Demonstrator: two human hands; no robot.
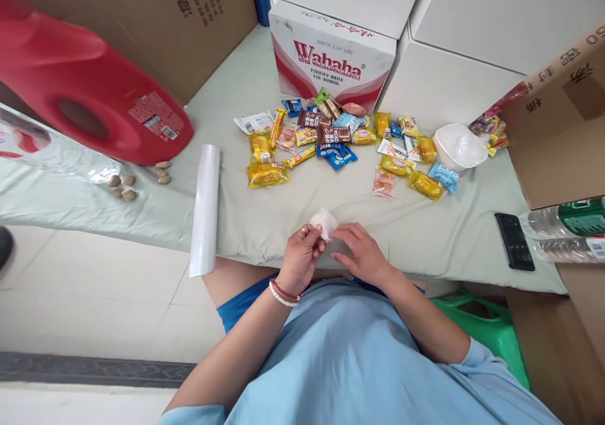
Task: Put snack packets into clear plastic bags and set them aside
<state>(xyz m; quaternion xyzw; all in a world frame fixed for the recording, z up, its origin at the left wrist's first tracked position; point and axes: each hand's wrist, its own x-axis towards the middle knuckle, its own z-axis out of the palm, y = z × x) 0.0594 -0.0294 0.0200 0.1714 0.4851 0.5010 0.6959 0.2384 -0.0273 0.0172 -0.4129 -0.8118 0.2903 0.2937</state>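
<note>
My left hand [299,259] and my right hand [360,253] meet at the near edge of the table, both pinching a small crumpled piece of clear plastic film [324,222] between their fingertips. A bead bracelet sits on my left wrist. Farther back on the pale cloth lies a spread of several wrapped snacks [331,144], yellow, blue and brown packets. A roll of clear plastic film [205,207] lies to the left of my hands, overhanging the table edge.
A white bowl [459,146] lined with plastic stands at the right of the snacks. A Wahaha water carton [331,59] stands behind them. A red jug [80,84] and some nuts [123,185] lie at the left. A black phone [514,241] and water bottles [567,229] lie at the right.
</note>
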